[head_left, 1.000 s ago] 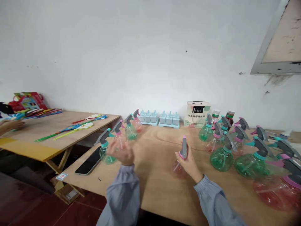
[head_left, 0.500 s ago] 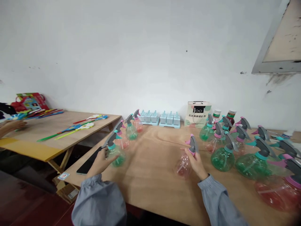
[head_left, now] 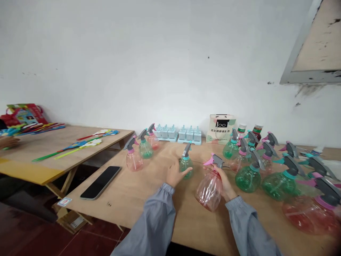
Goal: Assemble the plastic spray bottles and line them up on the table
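Observation:
A spray bottle with pink trim (head_left: 209, 190) is tilted in my right hand (head_left: 225, 183), whose fingers wrap its neck beneath the grey and pink spray head. To its left is a clear spray bottle with green-tinted contents and a teal collar (head_left: 186, 163). My left hand (head_left: 175, 173) grips this one, its thumb across the front of the bottle; the other fingers are partly hidden. Farther left stand a pink bottle (head_left: 134, 160), a green one (head_left: 146, 149) and another pink one (head_left: 153, 141).
Several pink and green spray bottles (head_left: 248, 178) crowd the table's right side. Blue ice-pop moulds (head_left: 189, 135), a paper bag (head_left: 220, 129) and a red-brown bottle (head_left: 257, 133) stand along the wall. A phone (head_left: 101, 182) lies left. Another person's hand (head_left: 9, 141) is at the neighbouring table.
My left hand has carried the green bottle from beside the phone to the middle, uncovering the phone. My right hand has brought the pink bottle slightly closer. The view has turned slightly right.

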`<control>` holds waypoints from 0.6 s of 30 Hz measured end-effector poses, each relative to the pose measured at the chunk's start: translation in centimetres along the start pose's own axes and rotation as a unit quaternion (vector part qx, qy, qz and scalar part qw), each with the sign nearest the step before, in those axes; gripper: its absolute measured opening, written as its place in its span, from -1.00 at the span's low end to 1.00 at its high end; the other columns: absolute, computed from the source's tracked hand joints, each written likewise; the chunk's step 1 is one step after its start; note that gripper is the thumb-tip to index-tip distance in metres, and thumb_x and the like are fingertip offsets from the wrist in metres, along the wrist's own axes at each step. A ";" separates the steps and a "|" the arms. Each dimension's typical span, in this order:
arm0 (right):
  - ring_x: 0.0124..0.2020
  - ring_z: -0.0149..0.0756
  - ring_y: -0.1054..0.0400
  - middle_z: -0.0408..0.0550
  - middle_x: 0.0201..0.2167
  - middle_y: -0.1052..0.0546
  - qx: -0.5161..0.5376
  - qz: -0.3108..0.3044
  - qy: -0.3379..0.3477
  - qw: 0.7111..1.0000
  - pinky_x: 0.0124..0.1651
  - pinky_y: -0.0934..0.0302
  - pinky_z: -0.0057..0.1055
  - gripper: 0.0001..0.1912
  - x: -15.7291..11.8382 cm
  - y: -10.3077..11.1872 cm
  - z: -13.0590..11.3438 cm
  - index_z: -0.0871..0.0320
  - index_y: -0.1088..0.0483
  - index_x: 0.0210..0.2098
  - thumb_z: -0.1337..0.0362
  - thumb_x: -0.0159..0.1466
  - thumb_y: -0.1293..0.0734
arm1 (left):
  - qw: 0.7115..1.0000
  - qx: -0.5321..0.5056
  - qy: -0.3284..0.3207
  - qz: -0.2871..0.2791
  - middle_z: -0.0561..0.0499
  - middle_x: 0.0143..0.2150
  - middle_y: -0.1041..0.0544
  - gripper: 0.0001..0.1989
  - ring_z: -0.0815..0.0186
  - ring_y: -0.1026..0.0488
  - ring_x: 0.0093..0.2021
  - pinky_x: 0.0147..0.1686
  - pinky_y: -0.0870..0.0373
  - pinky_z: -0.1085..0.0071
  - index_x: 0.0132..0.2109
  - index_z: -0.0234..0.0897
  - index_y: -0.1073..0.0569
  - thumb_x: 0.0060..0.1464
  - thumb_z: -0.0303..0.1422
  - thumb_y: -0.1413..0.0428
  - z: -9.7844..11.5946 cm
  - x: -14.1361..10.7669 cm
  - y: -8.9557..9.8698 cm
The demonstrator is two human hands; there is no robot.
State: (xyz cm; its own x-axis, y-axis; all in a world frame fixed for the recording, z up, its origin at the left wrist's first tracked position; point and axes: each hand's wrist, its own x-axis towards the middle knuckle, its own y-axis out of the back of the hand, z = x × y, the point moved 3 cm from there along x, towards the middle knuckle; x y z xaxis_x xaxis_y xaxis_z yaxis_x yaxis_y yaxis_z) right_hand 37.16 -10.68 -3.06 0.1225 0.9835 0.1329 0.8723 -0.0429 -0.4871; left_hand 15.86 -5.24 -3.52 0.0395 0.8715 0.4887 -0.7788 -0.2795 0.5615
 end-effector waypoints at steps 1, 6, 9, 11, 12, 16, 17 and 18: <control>-0.09 -0.03 -0.54 0.01 -0.16 -0.65 0.002 -0.006 -0.004 1.000 -0.17 -0.46 -0.17 -0.62 0.0 -0.1 0.1 0.07 -0.50 -0.26 -0.01 0.02 -0.49 | 1.000 0.024 0.016 -0.001 -0.24 0.02 -0.57 -0.33 -0.08 -0.51 0.08 0.07 -0.38 0.04 0.17 -0.24 -0.33 0.00 -0.01 -0.27 -0.2 -0.2 -0.6; -0.07 -0.01 -0.53 0.01 -0.17 -0.64 0.009 -0.037 -0.017 0.999 -0.16 -0.47 -0.09 -0.57 -0.1 -0.7 0.3 0.05 -0.49 -0.24 -0.13 0.07 -0.43 | 0.998 0.055 0.029 -0.003 -0.23 0.08 -0.55 -0.27 -0.09 -0.47 0.15 0.15 -0.31 0.01 0.19 -0.25 -0.30 -0.06 -0.06 -0.32 -0.6 -0.9 -1.1; -0.22 -0.09 -0.55 -0.05 -0.29 -0.64 0.007 -0.009 0.003 1.000 -0.22 -0.48 -0.18 -0.58 0.0 -0.6 0.5 0.04 -0.49 -0.30 -0.16 0.07 -0.42 | 0.998 0.059 0.036 -0.012 -0.23 0.08 -0.55 -0.26 -0.10 -0.47 0.15 0.17 -0.28 -0.01 0.20 -0.27 -0.29 -0.05 -0.05 -0.31 -0.7 -0.9 -1.2; -0.34 -0.16 -0.53 -0.10 -0.41 -0.62 0.006 0.025 0.015 1.000 -0.30 -0.46 -0.26 -0.58 0.0 -0.3 0.5 0.04 -0.49 -0.31 -0.16 0.07 -0.42 | 0.996 0.070 0.050 -0.013 -0.25 0.11 -0.54 -0.29 -0.10 -0.44 0.19 0.20 -0.23 -0.03 0.20 -0.26 -0.29 0.00 -0.03 -0.27 -0.8 -0.8 -1.2; -0.38 -0.18 -0.52 -0.11 -0.45 -0.61 0.002 0.035 0.021 0.999 -0.32 -0.45 -0.29 -0.58 0.0 -0.2 0.6 0.04 -0.50 -0.30 -0.16 0.07 -0.41 | 0.995 0.074 0.057 -0.014 -0.26 0.12 -0.53 -0.31 -0.10 -0.43 0.20 0.21 -0.21 -0.04 0.20 -0.26 -0.29 0.02 -0.02 -0.25 -0.9 -0.8 -1.2; -0.26 -0.11 -0.53 -0.06 -0.36 -0.63 -0.009 -0.003 0.027 1.000 -0.26 -0.45 -0.24 -0.53 -0.4 -0.6 0.4 0.05 -0.51 -0.20 -0.17 0.11 -0.37 | 0.995 0.078 0.067 -0.020 -0.27 0.16 -0.50 -0.32 -0.08 -0.40 0.23 0.22 -0.17 -0.05 0.21 -0.23 -0.28 0.05 0.00 -0.21 -1.2 -0.8 -1.2; -0.21 -0.08 -0.53 -0.05 -0.31 -0.64 -0.004 -0.018 0.023 1.000 -0.22 -0.45 -0.21 -0.52 -0.5 -0.8 0.4 0.05 -0.52 -0.17 -0.17 0.12 -0.36 | 0.994 0.078 0.067 -0.021 -0.27 0.17 -0.50 -0.32 -0.08 -0.40 0.23 0.22 -0.17 -0.04 0.21 -0.23 -0.28 0.05 0.01 -0.21 -1.2 -0.8 -1.2; -0.17 -0.07 -0.53 -0.04 -0.27 -0.64 0.002 -0.030 0.017 0.999 -0.19 -0.45 -0.18 -0.51 -0.6 -1.0 0.4 0.04 -0.51 -0.14 -0.16 0.12 -0.36 | 0.994 0.078 0.068 -0.022 -0.27 0.17 -0.50 -0.32 -0.08 -0.40 0.23 0.22 -0.18 -0.04 0.21 -0.23 -0.28 0.04 0.01 -0.22 -1.3 -0.9 -1.2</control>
State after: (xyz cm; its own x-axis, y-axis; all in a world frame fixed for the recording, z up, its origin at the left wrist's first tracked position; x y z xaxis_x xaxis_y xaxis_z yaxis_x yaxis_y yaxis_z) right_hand 36.03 -11.11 -2.97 0.0866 0.9776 0.1917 0.8762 0.0168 -0.4817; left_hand 15.97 -5.14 -5.43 -0.0220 0.9274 0.3735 -0.6707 -0.2908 0.6824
